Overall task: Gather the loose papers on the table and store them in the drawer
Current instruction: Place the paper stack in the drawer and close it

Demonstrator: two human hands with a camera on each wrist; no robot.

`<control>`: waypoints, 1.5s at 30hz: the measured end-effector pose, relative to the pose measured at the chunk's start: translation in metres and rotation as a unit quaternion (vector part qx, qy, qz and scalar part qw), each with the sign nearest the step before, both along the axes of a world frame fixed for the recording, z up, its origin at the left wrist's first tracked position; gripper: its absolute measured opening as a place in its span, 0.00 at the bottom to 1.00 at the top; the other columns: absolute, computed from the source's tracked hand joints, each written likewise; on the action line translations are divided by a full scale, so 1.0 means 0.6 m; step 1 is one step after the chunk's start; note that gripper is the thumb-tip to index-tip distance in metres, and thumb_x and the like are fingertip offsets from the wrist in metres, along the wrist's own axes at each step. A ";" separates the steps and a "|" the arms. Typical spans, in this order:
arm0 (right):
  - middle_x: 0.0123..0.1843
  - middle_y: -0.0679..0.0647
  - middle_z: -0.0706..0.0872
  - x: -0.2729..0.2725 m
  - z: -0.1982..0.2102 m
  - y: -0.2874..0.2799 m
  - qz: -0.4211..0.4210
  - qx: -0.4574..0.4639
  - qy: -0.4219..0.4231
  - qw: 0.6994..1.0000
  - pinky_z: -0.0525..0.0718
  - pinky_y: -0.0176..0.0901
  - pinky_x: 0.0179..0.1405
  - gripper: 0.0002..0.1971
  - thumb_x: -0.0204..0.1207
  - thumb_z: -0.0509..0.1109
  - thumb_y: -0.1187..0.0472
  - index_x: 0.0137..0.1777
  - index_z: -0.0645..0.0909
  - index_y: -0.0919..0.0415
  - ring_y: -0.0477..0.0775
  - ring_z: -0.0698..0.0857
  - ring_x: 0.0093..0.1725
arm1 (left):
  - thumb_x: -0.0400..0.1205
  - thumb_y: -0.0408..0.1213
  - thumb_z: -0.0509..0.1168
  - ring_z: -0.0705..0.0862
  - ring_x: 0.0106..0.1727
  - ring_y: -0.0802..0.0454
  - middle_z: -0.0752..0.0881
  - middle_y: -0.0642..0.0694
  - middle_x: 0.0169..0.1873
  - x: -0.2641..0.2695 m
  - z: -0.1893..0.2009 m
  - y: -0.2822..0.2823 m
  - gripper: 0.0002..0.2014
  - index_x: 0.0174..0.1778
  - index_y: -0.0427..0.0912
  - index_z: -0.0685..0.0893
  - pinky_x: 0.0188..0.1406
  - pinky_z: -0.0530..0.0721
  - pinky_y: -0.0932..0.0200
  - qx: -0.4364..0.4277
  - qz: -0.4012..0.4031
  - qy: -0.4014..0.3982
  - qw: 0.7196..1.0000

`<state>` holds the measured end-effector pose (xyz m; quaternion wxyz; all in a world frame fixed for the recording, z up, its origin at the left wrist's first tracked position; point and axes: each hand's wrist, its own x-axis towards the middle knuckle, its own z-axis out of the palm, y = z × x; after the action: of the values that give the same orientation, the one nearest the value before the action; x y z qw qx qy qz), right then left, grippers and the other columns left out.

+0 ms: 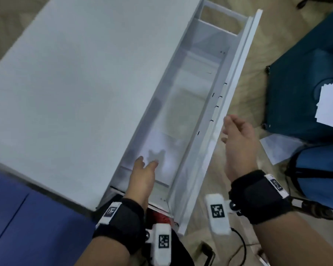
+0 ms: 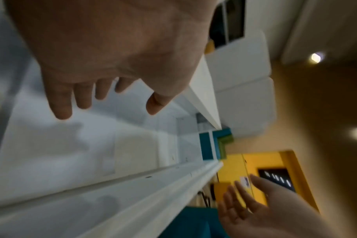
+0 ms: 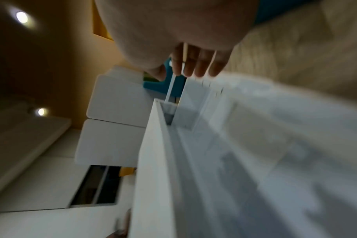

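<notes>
The white drawer (image 1: 238,73) stands pulled out along the table's (image 1: 75,83) right side. White papers (image 1: 161,139) lie flat on its floor at the near end. My left hand (image 1: 148,162) hovers just above them inside the drawer, fingers spread and holding nothing, and casts a shadow on the sheets. In the left wrist view the left hand (image 2: 108,109) hangs open over the papers (image 2: 57,157). My right hand (image 1: 227,129) is open beside the drawer's front panel, outside it, with its fingers straight. The right wrist view shows the right hand (image 3: 179,70) empty above the drawer's rim (image 3: 157,161).
More white sheets (image 1: 331,104) lie on a blue chair (image 1: 296,83) at the right. A single sheet (image 1: 279,148) lies on the wooden floor below it. A blue bag (image 1: 319,169) and cables (image 1: 238,244) are near my right arm. A blue surface (image 1: 27,217) borders the table's near end.
</notes>
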<state>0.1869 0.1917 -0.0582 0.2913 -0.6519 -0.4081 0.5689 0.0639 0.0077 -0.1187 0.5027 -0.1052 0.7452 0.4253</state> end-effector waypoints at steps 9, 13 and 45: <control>0.49 0.47 0.90 -0.004 0.006 -0.002 0.110 -0.256 0.058 0.959 0.82 0.62 0.53 0.22 0.90 0.53 0.34 0.54 0.84 0.44 0.58 0.84 0.47 | 0.92 0.53 0.57 0.52 0.92 0.26 0.50 0.44 0.95 -0.105 0.126 -0.122 0.32 0.93 0.68 0.54 0.82 0.64 0.17 -0.193 -0.374 0.436 0.796; 0.53 0.49 0.90 -0.022 -0.003 -0.003 0.102 -0.271 0.079 0.954 0.81 0.72 0.65 0.22 0.89 0.56 0.33 0.57 0.84 0.47 0.62 0.87 0.55 | 0.96 0.48 0.47 0.36 0.92 0.23 0.35 0.46 0.95 -0.189 0.095 -0.166 0.30 0.90 0.76 0.42 0.80 0.57 0.09 -0.259 -0.391 0.348 0.811; 0.71 0.51 0.85 -0.312 -0.037 -0.068 0.143 -0.297 0.192 0.924 0.75 0.88 0.71 0.32 0.78 0.63 0.23 0.71 0.82 0.44 0.70 0.81 0.74 | 0.87 0.22 0.44 0.33 0.89 0.14 0.28 0.41 0.92 -0.242 0.102 -0.155 0.46 0.91 0.74 0.41 0.84 0.63 0.18 -0.244 -0.463 0.231 0.820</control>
<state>-0.0002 0.1508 -0.0804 0.0723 -0.5212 -0.2458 0.8140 -0.0811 -0.0855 -0.0576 0.4115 0.2346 0.8797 -0.0420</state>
